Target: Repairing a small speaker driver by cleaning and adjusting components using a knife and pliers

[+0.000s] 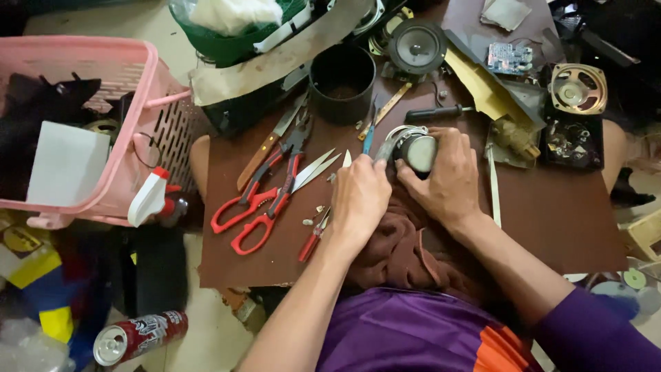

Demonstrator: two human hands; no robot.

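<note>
Head view: brown board (551,220), cluttered; right hand (447,176) grips small round speaker (418,153), left hand (359,196) clenches tool beside it; red scissors (265,200) left of speaker, pink basket (124,83) further left.

Both hands grip a small speaker (417,151): right hand (447,176) cupping it, left hand (359,196) beside; scissors (272,196) left of them.

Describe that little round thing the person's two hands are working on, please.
The round part looks like a small speaker unit: a dull grey, rounded metal back ringed by a pale silvery rim. It lies on the brown board above a brown cloth. The right hand cups its side; the left hand presses a slim tool against its edge.
</note>
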